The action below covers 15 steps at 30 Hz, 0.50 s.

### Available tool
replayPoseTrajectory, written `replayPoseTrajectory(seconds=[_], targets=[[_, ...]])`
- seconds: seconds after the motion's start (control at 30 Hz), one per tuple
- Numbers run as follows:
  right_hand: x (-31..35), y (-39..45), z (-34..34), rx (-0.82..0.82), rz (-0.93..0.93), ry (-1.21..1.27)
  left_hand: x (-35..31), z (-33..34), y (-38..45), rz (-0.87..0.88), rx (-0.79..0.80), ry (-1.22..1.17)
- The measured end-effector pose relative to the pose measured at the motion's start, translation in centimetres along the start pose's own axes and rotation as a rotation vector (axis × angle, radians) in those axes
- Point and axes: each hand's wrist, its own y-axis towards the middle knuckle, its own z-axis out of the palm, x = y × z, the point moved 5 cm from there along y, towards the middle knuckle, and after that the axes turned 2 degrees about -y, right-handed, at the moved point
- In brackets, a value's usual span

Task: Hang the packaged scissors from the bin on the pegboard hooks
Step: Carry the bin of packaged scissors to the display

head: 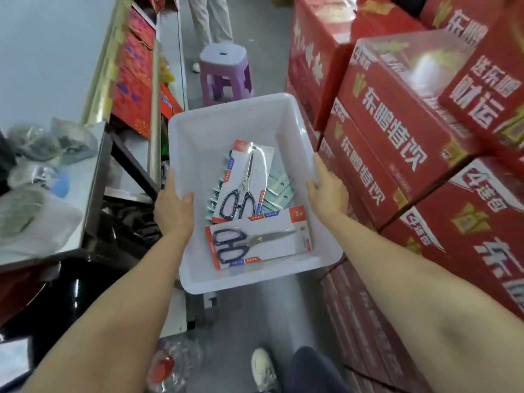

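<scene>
**Carrying the bin level down the aisle**

Carrying is the step in hand, as I judge it: the white bin (249,194) is held up between both hands above the aisle floor, and no pegboard or hook is in view, so hanging has not begun.

The left hand (173,211) grips the bin's left rim, thumb hooked over the edge into the bin and the other fingers hidden beneath or outside the wall. The right hand (326,188) clasps the right rim, thumb resting on top of the edge and fingers wrapped down the outer wall. Neither hand holds a package.

The packaged scissors lie loose on the bin floor. One pack (259,239) lies crosswise at the near end, handles to the left. A second pack (243,182) lies lengthwise beyond it, handles near and tip far, on top of a fanned stack of further packs (279,185) that peek out on its right.

To do this well, keep the rims level so the packs do not slide to one end. The aisle is tight: red cartons (397,154) stacked close on the right, a metal shelf (85,171) on the left, and a purple stool (225,72) ahead with a person's legs (209,18) beyond it. Steer between these and set the bin down near the pegboard before freeing a hand.
</scene>
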Motion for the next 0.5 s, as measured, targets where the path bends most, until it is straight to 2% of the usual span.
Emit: replayPoseTrajectory(seconds=[0.3, 0.5], targets=[[4.0, 20.0, 4.8, 0.000, -0.039, -0.037, -6.4, 6.4, 17.9, -0.021, -0.037, -0.039], [7.7, 32.5, 9.2, 0.067, -0.058, -0.045, -8.6, 9.1, 28.8, -0.055, -0.078, -0.045]])
